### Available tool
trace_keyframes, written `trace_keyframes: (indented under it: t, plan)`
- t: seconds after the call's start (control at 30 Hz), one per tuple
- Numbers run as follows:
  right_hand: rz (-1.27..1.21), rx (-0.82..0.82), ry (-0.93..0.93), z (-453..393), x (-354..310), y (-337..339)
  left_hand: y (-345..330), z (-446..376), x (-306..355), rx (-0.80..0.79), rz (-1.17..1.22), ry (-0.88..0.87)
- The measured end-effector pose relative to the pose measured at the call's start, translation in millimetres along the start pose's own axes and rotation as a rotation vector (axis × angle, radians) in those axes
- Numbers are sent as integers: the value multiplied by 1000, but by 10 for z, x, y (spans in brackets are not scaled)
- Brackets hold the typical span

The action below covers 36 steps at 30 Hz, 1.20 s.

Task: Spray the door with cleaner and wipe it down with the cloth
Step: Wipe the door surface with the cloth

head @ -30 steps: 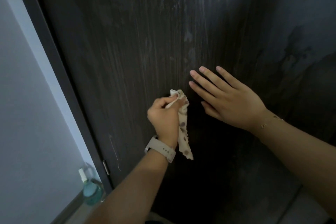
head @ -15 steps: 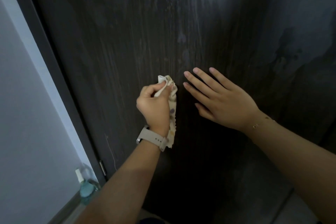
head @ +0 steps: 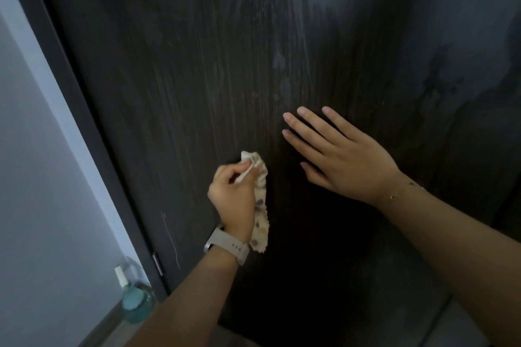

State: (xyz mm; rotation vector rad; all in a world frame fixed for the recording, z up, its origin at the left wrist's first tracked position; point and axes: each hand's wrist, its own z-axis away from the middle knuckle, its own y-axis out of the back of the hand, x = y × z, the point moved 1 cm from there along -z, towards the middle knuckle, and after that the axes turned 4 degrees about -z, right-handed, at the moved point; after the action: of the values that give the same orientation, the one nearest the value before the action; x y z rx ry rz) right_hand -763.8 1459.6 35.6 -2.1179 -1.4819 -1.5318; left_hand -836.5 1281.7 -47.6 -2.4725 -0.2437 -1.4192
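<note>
Left hand [head: 232,197] fingers curled tight, thumb and forefinger pinching a bunched corner of the cloth [head: 260,200] at the top; cloth is cream with muted dots, wad sticks out just above the knuckles against the door [head: 197,79], the rest hangs down along the right side of the hand, frayed tail ending beside the watch [head: 227,246] (pale strap, left wrist). Right hand [head: 346,160] is flat on the door, fingers straight and slightly fanned, pointing up-left, holding nothing; fingertips sit above and right of the cloth wad, thumb tucked low, close to the cloth but not touching it. Thin chain bracelet [head: 403,191] on the right wrist. Door is dark woodgrain, with pale vertical streaks and hazy patches over the upper panel, darker around and below the hands. Dark door frame [head: 73,87] runs down the left, metal hinge [head: 158,263] low on it, pale wall [head: 36,177] beyond. Spray bottle [head: 135,304] on the floor at the frame's foot, well below-left of both hands: clear body, blue-green liquid, white nozzle. No readable label or writing on bottle, cloth or watch.
</note>
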Motion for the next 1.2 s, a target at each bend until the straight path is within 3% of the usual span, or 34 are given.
trace_keyframes:
  t: [0.07,0.3,0.4,0.5,0.67,0.73,0.83,1.07,1.13,1.2]
  plan:
    - [8,-7,-2,4,-4,-6,39,-18,-34,-1,35,56]
    - [44,14,-12,12,-13,-31,-135,-500,406,-24,156,-42]
    - [30,16,-15,10,-13,-39,-11,-457,98,-21,154,-19]
    - [20,18,-18,12,-29,-47,195,-106,-531,-19,53,125]
    - [-8,26,-26,18,-18,-30,352,822,-1292,-118,-25,605]
    - [-24,34,-21,13,-21,-22,393,969,-1450,-151,-23,644]
    - [-24,38,-20,19,-33,-38,382,806,-1281,-195,-78,475]
    - [-18,59,-33,13,-21,-52,73,-105,-134,-161,23,-197]
    - [-10,44,-28,17,-22,-63,16,-21,-191,-167,38,-195]
    - [-6,24,-33,34,-30,-74,20,231,-492,-223,43,-79]
